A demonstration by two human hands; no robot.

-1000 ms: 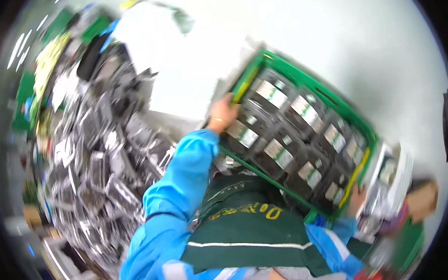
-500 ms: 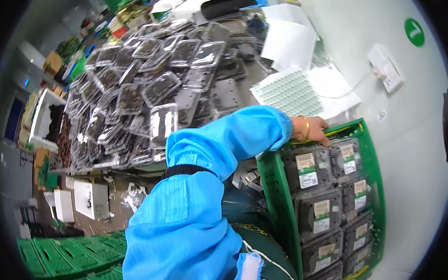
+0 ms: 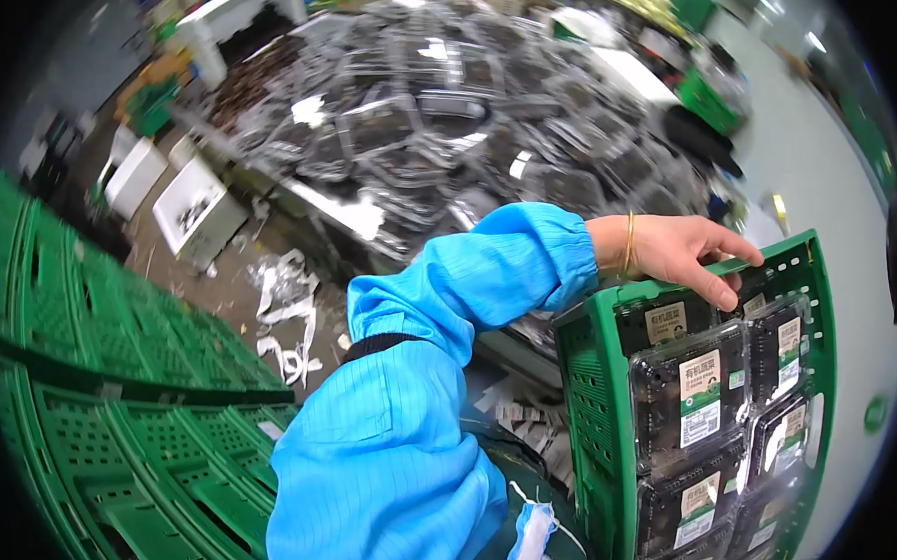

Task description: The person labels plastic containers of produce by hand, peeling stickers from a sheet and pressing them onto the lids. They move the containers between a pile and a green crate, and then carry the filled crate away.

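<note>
My left hand [image 3: 673, 255], with a gold bangle at the wrist and a blue sleeve, is closed over the far rim of a green plastic crate [image 3: 596, 414]. The thumb points down inside the rim, and the fingers reach along the top edge. In the crate are several clear-lidded packs [image 3: 654, 406] of dark contents, with beige, green and white labels. The crate appears tilted at the right. My right hand is out of view.
A large heap of clear plastic packs [image 3: 392, 122] covers the table ahead. Stacked green crates [image 3: 125, 424] stand at the left. White foam boxes [image 3: 200, 216] and crumpled white strips [image 3: 288, 317] lie on the floor. A pale wall [image 3: 854, 292] runs along the right.
My view has swung, so the table heap shifts right and more stacked crates show at the left. The held crate looks larger, and my left hand remains at its far rim.
</note>
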